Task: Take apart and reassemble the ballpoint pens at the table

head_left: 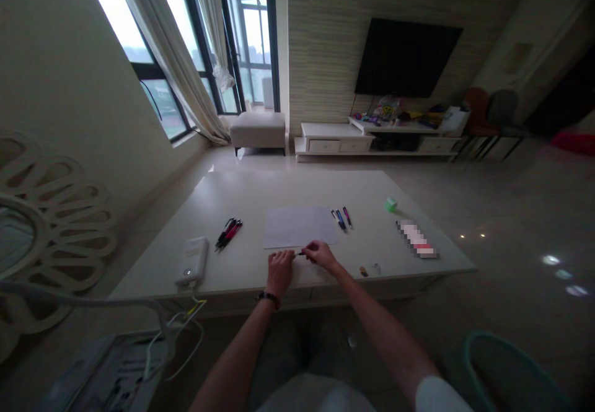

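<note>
Just in front of the sheet of white paper [297, 225], my two hands meet over the table's near side. A small dark and light pen [300, 253] spans the short gap between them. My right hand [320, 256] pinches its dark end between thumb and fingers. The fingers of my left hand [280, 269] close around the other end, much of which they hide. Right of the paper lie several pens [341, 220], blue, dark and pink. More pens [229, 233], black and red, are bunched to the left.
On the white table [251, 189] are a white power strip [193, 260] with a cable at the left, a green block [390, 204], a phone [417, 238] with its screen blurred out, and two small items [364, 271] near the front edge. A teal bin rim [469, 350] shows lower right.
</note>
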The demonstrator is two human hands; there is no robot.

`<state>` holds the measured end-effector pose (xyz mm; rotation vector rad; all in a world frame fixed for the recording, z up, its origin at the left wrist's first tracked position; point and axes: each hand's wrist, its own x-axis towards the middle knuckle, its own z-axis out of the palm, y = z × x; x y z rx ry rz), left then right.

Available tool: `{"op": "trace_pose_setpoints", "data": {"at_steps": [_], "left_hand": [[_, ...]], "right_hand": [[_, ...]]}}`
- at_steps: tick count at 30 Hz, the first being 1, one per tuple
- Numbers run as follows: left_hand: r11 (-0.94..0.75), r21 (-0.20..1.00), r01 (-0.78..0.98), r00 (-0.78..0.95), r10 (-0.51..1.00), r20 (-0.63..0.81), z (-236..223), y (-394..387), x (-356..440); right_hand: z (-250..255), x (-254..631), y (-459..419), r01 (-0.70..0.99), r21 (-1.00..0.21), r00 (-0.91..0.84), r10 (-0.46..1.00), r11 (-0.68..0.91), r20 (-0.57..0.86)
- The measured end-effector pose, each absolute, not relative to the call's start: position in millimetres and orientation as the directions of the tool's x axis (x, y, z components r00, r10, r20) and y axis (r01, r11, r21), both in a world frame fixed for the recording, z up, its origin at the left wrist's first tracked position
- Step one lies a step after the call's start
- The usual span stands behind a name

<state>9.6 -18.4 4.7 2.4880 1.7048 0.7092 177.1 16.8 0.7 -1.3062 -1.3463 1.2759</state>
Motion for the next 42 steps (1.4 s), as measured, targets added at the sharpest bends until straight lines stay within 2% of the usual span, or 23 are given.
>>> {"op": "trace_pose_setpoints", "data": {"at_steps": [3,8,19,24,27,33,38,42], "left_hand": [[-0.378,0.307,0.873,0.271,0.901,0.34,3,-17,8],[-0.428,0.315,0.847,0.336,0.89,0.308,4,-17,6],[-0.374,0.262,0.89,0.298,0.911,0.287,5,-18,11],[-0.357,0.262,0.897,0.276,0.914,0.298,3,-16,8],[-0.348,0.268,0.898,0.266,0.916,0.3,2,-15,8],[-0.34,0.267,0.902,0.263,0.922,0.284,3,-17,9],[-0.345,0.267,0.9,0.271,0.921,0.278,4,-17,8],[-0.359,0.256,0.898,0.288,0.918,0.274,3,-17,8]], "right_hand": [[3,188,18,0.07,-0.996,-0.018,0.998,-0.053,-0.054],[3,208,17,-0.035,-0.996,0.072,0.994,-0.084,-0.087],[4,195,13,0.007,-0.996,-0.018,0.995,-0.093,-0.093],[-4,233,15,-0.077,-0.992,0.133,0.985,-0.1,-0.109],[-11,252,16,0.009,-0.997,0.177,0.981,-0.079,-0.077],[-17,232,25,0.375,-0.922,0.111,0.982,0.099,0.15],[-21,219,30,0.488,-0.861,0.042,0.981,0.143,0.187],[-18,227,15,0.512,-0.838,0.114,0.951,0.191,0.287]]}}
